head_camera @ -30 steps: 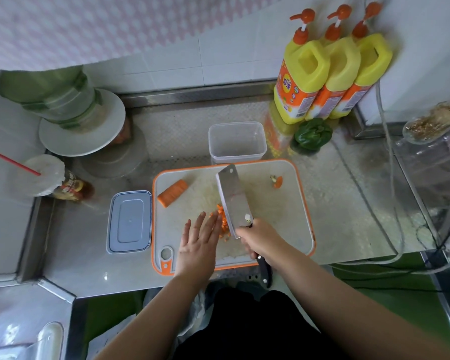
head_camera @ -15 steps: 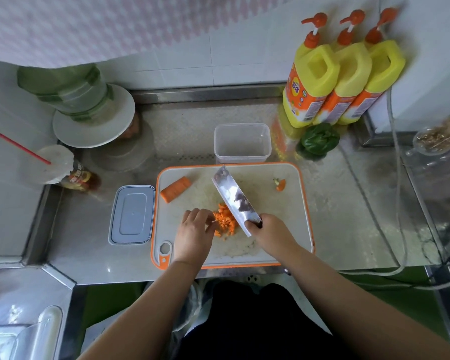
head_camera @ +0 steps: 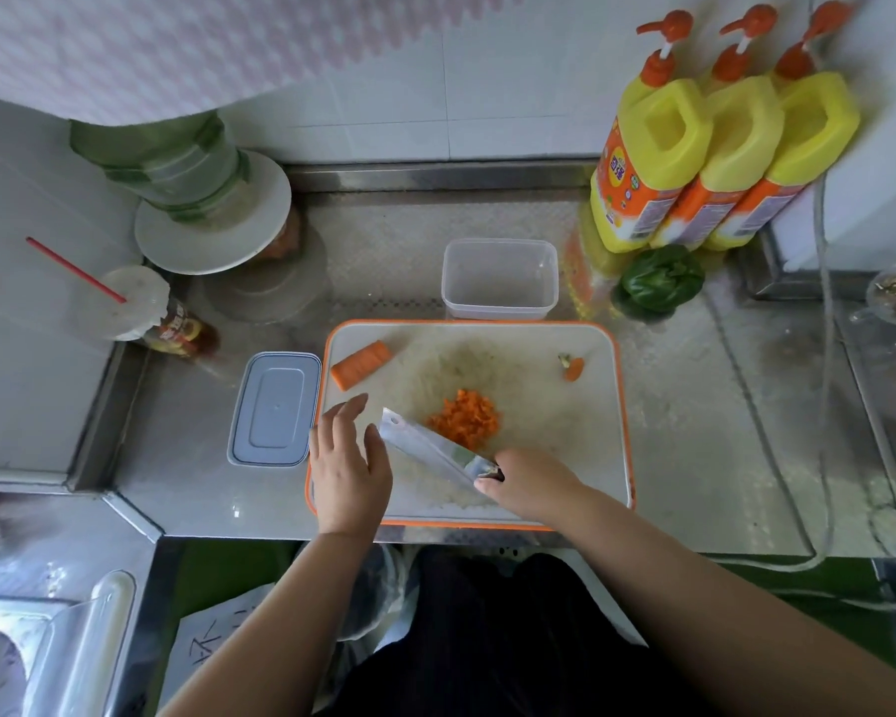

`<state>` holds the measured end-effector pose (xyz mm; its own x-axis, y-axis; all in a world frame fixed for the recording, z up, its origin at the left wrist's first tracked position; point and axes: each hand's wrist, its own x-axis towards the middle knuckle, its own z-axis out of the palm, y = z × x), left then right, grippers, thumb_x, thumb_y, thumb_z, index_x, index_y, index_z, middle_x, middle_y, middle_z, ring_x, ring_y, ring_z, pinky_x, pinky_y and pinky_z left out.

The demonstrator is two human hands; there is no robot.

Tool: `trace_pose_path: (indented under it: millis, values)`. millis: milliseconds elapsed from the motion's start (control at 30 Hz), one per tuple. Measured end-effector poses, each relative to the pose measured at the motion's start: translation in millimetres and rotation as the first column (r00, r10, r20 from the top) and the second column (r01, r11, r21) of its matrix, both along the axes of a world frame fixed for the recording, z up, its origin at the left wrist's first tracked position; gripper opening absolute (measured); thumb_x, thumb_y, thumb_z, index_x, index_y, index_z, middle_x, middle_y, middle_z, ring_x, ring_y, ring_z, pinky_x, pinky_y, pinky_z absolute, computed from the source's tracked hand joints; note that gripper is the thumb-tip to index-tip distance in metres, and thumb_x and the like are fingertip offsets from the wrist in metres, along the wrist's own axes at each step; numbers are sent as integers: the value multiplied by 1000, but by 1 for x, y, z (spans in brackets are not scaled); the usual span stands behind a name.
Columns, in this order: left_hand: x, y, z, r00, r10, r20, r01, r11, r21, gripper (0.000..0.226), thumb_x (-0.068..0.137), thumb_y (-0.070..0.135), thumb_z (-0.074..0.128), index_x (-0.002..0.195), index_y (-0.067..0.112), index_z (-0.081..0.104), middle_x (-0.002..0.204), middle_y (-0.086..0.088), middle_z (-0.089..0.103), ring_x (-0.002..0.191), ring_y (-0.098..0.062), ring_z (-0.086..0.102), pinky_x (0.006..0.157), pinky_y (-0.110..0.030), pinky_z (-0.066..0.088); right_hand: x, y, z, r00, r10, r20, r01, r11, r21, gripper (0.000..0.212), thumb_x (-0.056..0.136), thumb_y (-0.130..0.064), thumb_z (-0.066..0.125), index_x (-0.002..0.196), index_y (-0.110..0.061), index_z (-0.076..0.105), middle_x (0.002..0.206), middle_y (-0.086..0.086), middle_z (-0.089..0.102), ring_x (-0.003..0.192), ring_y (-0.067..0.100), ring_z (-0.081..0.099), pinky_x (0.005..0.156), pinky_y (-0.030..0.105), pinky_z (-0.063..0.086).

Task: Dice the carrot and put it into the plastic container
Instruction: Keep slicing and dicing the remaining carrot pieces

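Carrot dice (head_camera: 464, 419) are heaped near the centre of the cutting board (head_camera: 585, 458), orange-rimmed, white face. An uncut carrot chunk (head_camera: 360, 363) is seen at 10 o'clock from the heap, well apart, lying flat on the board. A carrot end stub (head_camera: 571, 367) is seen at 2 o'clock from the heap, near the board's right edge.

The cleaver (head_camera: 428, 450) is held by the right hand (head_camera: 531, 483); grip clenched around the black handle, blade tilted, laid at 7 o'clock of the heap, just beside it. Whether the blade edge touches the dice cannot be told. The left hand (head_camera: 347, 465) is placed at 9 o'clock of the blade, fingers straight and spread, grip released, nothing held; thumb close to the blade's tip.

The plastic container (head_camera: 500, 279) is set on the desk (head_camera: 720, 432) at 12 o'clock of the board, just beside its far rim, upright, lid off, no carrot seen inside. Its grey lid (head_camera: 275, 408) is laid flat at 9 o'clock of the board, just beside it.

Three yellow pump bottles (head_camera: 715, 163) are lined at 2 o'clock against the wall. A green pepper (head_camera: 660, 282) is seen in front of them. A cup with red straw (head_camera: 130, 302) is seen at 9 o'clock.
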<state>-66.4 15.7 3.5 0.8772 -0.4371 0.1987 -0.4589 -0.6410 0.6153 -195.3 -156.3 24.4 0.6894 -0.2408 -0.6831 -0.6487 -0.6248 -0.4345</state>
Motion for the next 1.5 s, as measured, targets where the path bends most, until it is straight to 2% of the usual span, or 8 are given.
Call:
trace_pose_path:
  millis: [333, 500, 667, 867, 1000, 1067, 1267, 1500]
  values:
    - [-12, -11, 7, 997, -51, 52, 48, 997, 58, 35, 89, -2, 59, 120, 13, 63, 114, -4, 63, 107, -22, 51, 92, -30, 40, 3, -41, 2, 964, -264, 34, 266, 954, -136, 34, 98, -35, 42, 70, -15, 43, 65, 2, 46, 58, 17, 43, 47, 28, 26]
    - [-15, -19, 4, 994, -105, 25, 102, 989, 110, 48, 87, -5, 55, 133, 10, 53, 128, -6, 56, 116, -25, 48, 96, -46, 48, 1, -42, 8, 974, -192, 121, 211, 962, -173, 36, 98, -39, 46, 68, -19, 39, 65, -1, 45, 65, 22, 48, 50, 29, 29]
    - [-24, -32, 14, 981, -159, 111, 134, 971, 200, 68, 80, -1, 38, 147, 8, 34, 150, -11, 35, 137, -32, 33, 111, -49, 33, -8, -31, 17, 926, -58, 373, 208, 903, -376, 26, 93, -35, 48, 102, -11, 44, 76, 3, 61, 67, 29, 61, 51, 30, 34]
    - [-36, -62, 21, 871, -475, 123, 340, 765, 547, 101, 64, -4, 49, 153, 31, 18, 162, -8, 12, 148, -36, 7, 119, -51, 6, -18, -30, 19, 881, 4, 473, 233, 866, -442, 27, 84, -23, 59, 98, -7, 43, 53, -6, 36, 42, 23, 38, 39, 25, 18]
    - [-45, -89, 25, 784, -621, 7, 447, 571, 689, 95, 83, 0, 44, 148, 45, -9, 159, 0, -24, 142, -33, -31, 115, -50, -19, -23, -28, 14, 868, 49, 494, 231, 841, -490, 44, 60, -17, 80, 87, -8, 46, 48, -1, 47, 34, 22, 46, 37, 18, 12]
    - [-44, -100, 28, 765, -642, -59, 467, 489, 737, 88, 91, 4, 40, 147, 46, -13, 158, 1, -27, 143, -34, -29, 113, -51, -19, -25, -28, 13, 876, 93, 472, 217, 799, -560, 54, 48, -18, 86, 83, -9, 46, 47, -1, 49, 32, 19, 47, 36, 19, 17]
    - [-28, -115, 24, 816, -558, -150, 435, 422, 796, 86, 90, 6, 40, 151, 41, -10, 158, 1, -28, 144, -33, -27, 116, -56, -13, -37, -34, 12, 860, 131, 493, 268, 706, -655, 64, 42, -17, 87, 80, -12, 37, 47, -1, 46, 35, 18, 46, 34, 21, 24]
    - [-11, -113, 12, 879, -446, -168, 381, 445, 811, 86, 89, 7, 39, 153, 34, -12, 159, 2, -26, 145, -32, -24, 117, -56, -9, -54, -50, 13, 852, 93, 515, 321, 685, -654, 66, 36, -13, 86, 80, -9, 38, 45, 1, 45, 34, 19, 45, 35, 18, 22]
